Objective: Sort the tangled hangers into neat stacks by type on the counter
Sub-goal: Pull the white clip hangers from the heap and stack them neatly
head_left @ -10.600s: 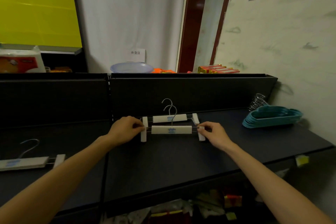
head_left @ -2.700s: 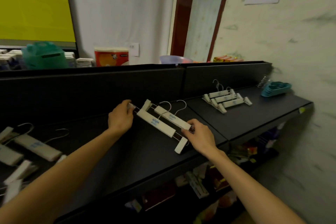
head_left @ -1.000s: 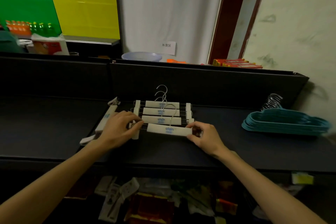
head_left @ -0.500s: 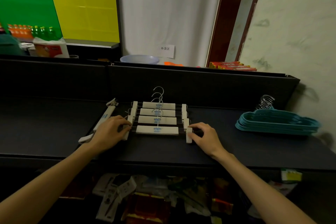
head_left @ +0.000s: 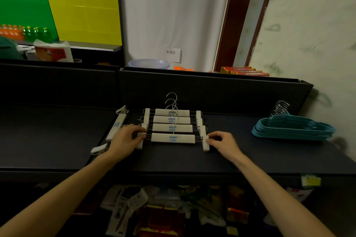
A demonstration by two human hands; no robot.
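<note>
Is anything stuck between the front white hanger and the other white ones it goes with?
Nothing visible. The front clip hanger lies just before the three other white clip hangers on the counter. The left hand and right hand hold its end clips.

I note white clip hangers (head_left: 172, 137) with blue lettering, teal hangers (head_left: 292, 129), a black counter (head_left: 250, 156), green (head_left: 21, 4) and yellow panels (head_left: 84, 9) behind

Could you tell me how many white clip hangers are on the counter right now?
5: four lie in a row between the left hand and right hand; one lies angled just left of them. Others may be out of view.
</note>
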